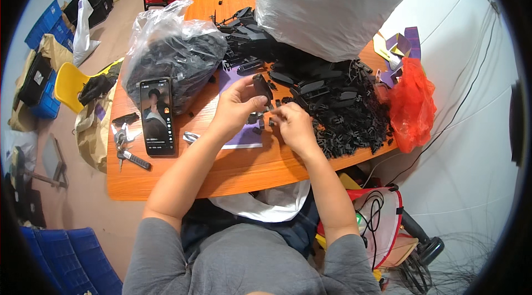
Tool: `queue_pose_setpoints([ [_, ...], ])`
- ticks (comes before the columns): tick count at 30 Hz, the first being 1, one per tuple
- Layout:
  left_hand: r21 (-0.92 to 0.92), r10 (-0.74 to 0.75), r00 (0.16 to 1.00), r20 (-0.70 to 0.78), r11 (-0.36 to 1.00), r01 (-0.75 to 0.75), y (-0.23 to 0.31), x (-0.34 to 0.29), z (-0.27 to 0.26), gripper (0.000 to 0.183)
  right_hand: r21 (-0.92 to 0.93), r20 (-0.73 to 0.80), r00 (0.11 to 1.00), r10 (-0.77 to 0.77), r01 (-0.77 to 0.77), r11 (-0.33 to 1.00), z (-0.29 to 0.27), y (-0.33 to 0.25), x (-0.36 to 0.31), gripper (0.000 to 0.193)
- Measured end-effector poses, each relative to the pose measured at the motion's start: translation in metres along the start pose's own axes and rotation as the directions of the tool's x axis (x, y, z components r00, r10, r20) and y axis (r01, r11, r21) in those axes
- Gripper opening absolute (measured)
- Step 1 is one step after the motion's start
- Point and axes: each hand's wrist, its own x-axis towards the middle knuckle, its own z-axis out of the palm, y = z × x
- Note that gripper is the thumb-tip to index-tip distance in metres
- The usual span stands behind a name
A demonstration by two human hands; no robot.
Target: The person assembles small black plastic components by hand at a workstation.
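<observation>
A dark, elongated black plastic part [262, 88] is held upright between the thumb and fingers of my left hand [237, 108], above the table. My right hand [296, 127] is just to the right of it, its thumb and fingertips drawn together; whatever they pinch is too small to make out. Beneath my hands lies a purple and white sheet [244, 139], with several small black pieces [256, 120] on and beside it. A large heap of small black plastic parts [352, 120] spreads to the right, and longer black parts [244, 34] are piled farther back.
Left of my arms, a phone [158, 118] stands near a clear bag of black parts [177, 59], with keys [124, 154] beside it. A big white sack [332, 4] rises behind the heap. A red plastic bag [413, 106] hangs at the right edge of the wooden table [221, 176].
</observation>
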Motion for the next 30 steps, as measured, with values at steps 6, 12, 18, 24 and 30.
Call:
queue_pose_setpoints([
  [6, -0.165, -0.024, 1.0, 0.005, 0.986, 0.024, -0.013, -0.001, 0.0, 0.044, -0.257, 0.101, 0.992, 0.074, -0.046, 0.965, 0.012, -0.001, -0.002, 0.014],
  [12, -0.108, -0.051, 0.996, 0.077, 0.992, 0.059, -0.018, 0.001, -0.007, 0.044, 0.762, 0.007, 0.889, 0.458, -0.301, 0.573, -0.023, -0.016, 0.003, 0.014],
  [18, -0.056, 0.014, 0.986, 0.165, 0.998, -0.005, -0.017, -0.012, 0.006, 0.046, 0.92, 0.153, 0.918, 0.365, -0.267, 0.288, -0.038, -0.044, 0.004, 0.016],
  [24, 0.084, 0.044, 0.975, 0.219, 0.994, -0.064, -0.012, -0.016, 0.012, 0.041, 0.896, 0.145, 0.902, 0.407, -0.294, 0.334, -0.043, -0.05, 0.003, 0.015],
  [30, 0.247, -0.037, 0.941, 0.336, 0.968, -0.05, -0.008, -0.019, 0.017, 0.036, 0.562, -0.017, 0.974, 0.228, -0.179, 0.807, -0.043, -0.023, -0.003, 0.026],
])
